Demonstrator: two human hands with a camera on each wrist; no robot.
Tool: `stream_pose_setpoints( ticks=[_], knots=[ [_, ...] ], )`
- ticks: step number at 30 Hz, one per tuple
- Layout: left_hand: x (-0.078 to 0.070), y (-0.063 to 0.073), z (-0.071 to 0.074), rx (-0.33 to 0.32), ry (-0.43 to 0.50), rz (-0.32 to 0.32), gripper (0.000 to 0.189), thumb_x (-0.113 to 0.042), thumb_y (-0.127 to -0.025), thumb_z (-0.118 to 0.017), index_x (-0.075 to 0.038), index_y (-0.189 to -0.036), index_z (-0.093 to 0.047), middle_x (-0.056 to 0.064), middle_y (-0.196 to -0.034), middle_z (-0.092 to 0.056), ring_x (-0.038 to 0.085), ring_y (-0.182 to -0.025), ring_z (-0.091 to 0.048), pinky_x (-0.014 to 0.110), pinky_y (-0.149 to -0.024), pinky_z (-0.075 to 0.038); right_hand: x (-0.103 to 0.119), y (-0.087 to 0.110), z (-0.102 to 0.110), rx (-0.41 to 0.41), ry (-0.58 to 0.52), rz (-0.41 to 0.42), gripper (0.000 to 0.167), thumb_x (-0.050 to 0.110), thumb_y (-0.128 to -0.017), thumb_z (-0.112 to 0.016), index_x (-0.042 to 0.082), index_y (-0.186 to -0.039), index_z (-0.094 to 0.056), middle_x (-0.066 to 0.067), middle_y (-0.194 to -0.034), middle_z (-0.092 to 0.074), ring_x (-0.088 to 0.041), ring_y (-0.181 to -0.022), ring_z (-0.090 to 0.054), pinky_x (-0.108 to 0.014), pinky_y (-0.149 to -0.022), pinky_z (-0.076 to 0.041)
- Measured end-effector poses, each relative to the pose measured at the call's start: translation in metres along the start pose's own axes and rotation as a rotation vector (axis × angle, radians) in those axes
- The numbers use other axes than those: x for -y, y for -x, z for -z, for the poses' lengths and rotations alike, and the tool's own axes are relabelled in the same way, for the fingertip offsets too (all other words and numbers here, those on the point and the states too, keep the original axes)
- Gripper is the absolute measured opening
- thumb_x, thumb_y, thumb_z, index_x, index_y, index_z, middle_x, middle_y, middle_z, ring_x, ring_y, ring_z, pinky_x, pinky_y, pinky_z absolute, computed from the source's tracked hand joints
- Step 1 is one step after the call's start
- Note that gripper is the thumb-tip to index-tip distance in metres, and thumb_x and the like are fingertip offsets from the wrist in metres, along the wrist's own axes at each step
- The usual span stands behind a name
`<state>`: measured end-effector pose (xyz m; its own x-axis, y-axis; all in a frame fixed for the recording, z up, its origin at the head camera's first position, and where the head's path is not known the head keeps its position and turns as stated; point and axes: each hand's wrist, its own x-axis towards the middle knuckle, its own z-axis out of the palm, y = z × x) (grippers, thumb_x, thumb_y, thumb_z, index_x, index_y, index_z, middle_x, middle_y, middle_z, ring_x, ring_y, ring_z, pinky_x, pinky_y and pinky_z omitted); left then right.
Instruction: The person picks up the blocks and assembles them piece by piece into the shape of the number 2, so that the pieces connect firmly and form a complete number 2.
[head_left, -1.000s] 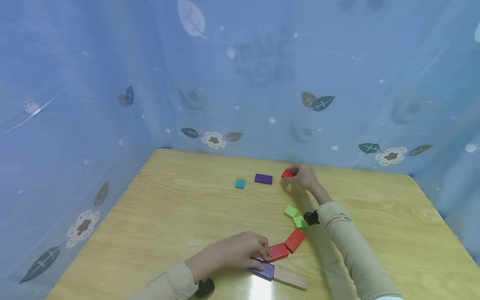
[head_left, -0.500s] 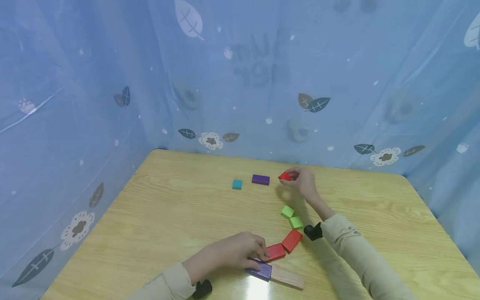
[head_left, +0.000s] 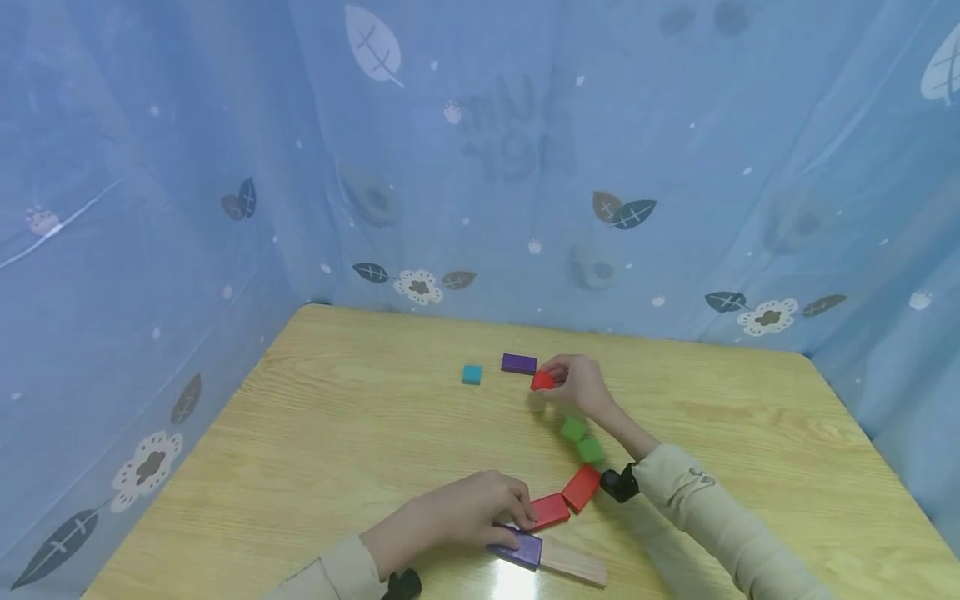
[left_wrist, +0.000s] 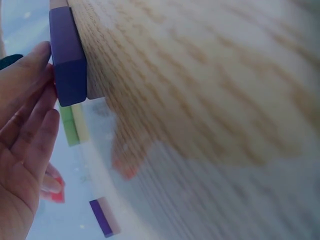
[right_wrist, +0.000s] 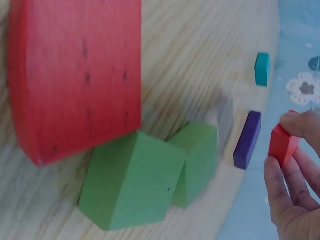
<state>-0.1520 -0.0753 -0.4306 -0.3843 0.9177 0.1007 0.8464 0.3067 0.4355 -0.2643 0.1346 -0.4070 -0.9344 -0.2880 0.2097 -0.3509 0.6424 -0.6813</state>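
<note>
My right hand (head_left: 583, 386) pinches a small red block (head_left: 542, 381) between thumb and fingers, above the table beside a purple block (head_left: 519, 363). In the right wrist view, the held red block (right_wrist: 283, 145) is lifted and tilted. My left hand (head_left: 480, 507) rests at the near blocks, its thumb on the end of a purple block (head_left: 527, 550) and its fingertips at a flat red block (head_left: 550, 511). The fingers look fairly straight in the left wrist view, beside that purple block (left_wrist: 69, 55). A second red block (head_left: 581, 487) and two green blocks (head_left: 573, 429) continue in a curve.
A plain wooden plank (head_left: 573, 563) lies end to end with the near purple block on the wooden table (head_left: 360, 433). Farther back sits a small teal block (head_left: 472, 374). A blue patterned curtain (head_left: 480, 167) encloses the table's back and sides.
My right hand has lifted the small red block and carried it left and nearer, alongside the far purple block. My left hand stays at the near blocks. The view has shifted slightly.
</note>
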Motion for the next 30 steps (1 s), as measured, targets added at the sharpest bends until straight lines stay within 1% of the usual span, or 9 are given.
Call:
stream_pose_setpoints(
  ticks=[2,6,9,11,15,20,22,26,30],
  knots=[
    [0.000,0.000,0.000,-0.004,0.002,-0.004,0.021,-0.021,-0.086,-0.072,-0.012,-0.104,-0.074,-0.009,-0.101,-0.066,-0.006,-0.096,-0.057,0.004,-0.085,-0.040,0.003,0.002,0.000,0.060,0.015,0.006,0.024,0.005,-0.073,-0.081,-0.002,-0.094,-0.071,-0.012,-0.084,-0.071,-0.023,-0.076,-0.066,-0.033,-0.067,-0.055],
    [0.000,-0.001,0.000,-0.001,0.013,-0.010,0.021,-0.020,-0.086,-0.072,-0.011,-0.104,-0.074,-0.008,-0.101,-0.067,-0.007,-0.096,-0.057,0.004,-0.085,-0.040,0.005,0.007,0.000,0.173,0.046,0.064,0.023,0.002,-0.071,-0.081,-0.001,-0.091,-0.071,-0.010,-0.083,-0.070,-0.022,-0.077,-0.066,-0.032,-0.068,-0.056],
    [-0.001,-0.001,0.000,-0.001,0.018,-0.008,0.021,-0.019,-0.086,-0.073,-0.011,-0.104,-0.075,-0.009,-0.100,-0.067,-0.007,-0.096,-0.057,0.004,-0.085,-0.040,0.005,0.011,-0.001,0.224,0.052,0.127,0.022,-0.001,-0.070,-0.081,-0.001,-0.089,-0.070,-0.010,-0.083,-0.070,-0.023,-0.077,-0.067,-0.032,-0.068,-0.056],
    [-0.001,0.000,0.000,-0.002,0.019,-0.005,0.021,-0.019,-0.085,-0.073,-0.010,-0.104,-0.075,-0.008,-0.100,-0.067,-0.007,-0.096,-0.057,0.004,-0.085,-0.040,0.007,0.014,-0.002,0.242,0.055,0.137,0.021,0.000,-0.070,-0.080,-0.001,-0.089,-0.070,-0.009,-0.083,-0.070,-0.022,-0.077,-0.067,-0.031,-0.068,-0.056],
    [-0.001,0.000,0.000,-0.005,0.018,0.000,0.020,-0.019,-0.085,-0.073,-0.011,-0.104,-0.075,-0.009,-0.100,-0.067,-0.007,-0.096,-0.057,0.004,-0.085,-0.040,0.009,0.016,-0.006,0.225,0.070,0.139,0.021,0.002,-0.072,-0.081,-0.001,-0.089,-0.070,-0.008,-0.083,-0.071,-0.021,-0.078,-0.066,-0.029,-0.067,-0.055],
    [0.000,-0.001,-0.001,-0.001,0.012,0.011,0.021,-0.021,-0.086,-0.072,-0.012,-0.104,-0.075,-0.010,-0.101,-0.066,-0.008,-0.096,-0.056,0.004,-0.085,-0.040,0.005,0.010,-0.006,0.167,0.114,0.172,0.022,0.001,-0.071,-0.081,-0.002,-0.089,-0.070,-0.011,-0.084,-0.070,-0.024,-0.078,-0.066,-0.031,-0.067,-0.055],
    [0.000,-0.002,0.000,0.002,0.009,0.013,0.020,-0.021,-0.086,-0.072,-0.012,-0.104,-0.075,-0.010,-0.100,-0.066,-0.008,-0.095,-0.056,0.004,-0.085,-0.040,0.003,0.008,-0.004,0.158,0.138,0.186,0.021,0.000,-0.071,-0.081,-0.002,-0.089,-0.070,-0.012,-0.083,-0.071,-0.024,-0.077,-0.067,-0.031,-0.066,-0.056],
    [-0.001,-0.002,0.000,0.001,0.000,0.011,0.020,-0.021,-0.086,-0.072,-0.011,-0.103,-0.075,-0.010,-0.100,-0.066,-0.008,-0.095,-0.056,0.004,-0.085,-0.040,0.000,0.006,-0.001,0.166,0.160,0.180,0.021,0.001,-0.069,-0.083,-0.001,-0.085,-0.071,-0.011,-0.080,-0.070,-0.022,-0.074,-0.067,-0.029,-0.063,-0.055],
    [-0.001,-0.001,0.000,0.004,0.003,0.018,0.020,-0.021,-0.086,-0.072,-0.012,-0.103,-0.075,-0.010,-0.100,-0.066,-0.008,-0.095,-0.056,0.004,-0.085,-0.040,0.000,0.005,0.001,0.207,0.159,0.147,0.019,0.002,-0.066,-0.085,0.000,-0.079,-0.070,-0.009,-0.075,-0.069,-0.020,-0.070,-0.065,-0.028,-0.061,-0.053]
  ],
)
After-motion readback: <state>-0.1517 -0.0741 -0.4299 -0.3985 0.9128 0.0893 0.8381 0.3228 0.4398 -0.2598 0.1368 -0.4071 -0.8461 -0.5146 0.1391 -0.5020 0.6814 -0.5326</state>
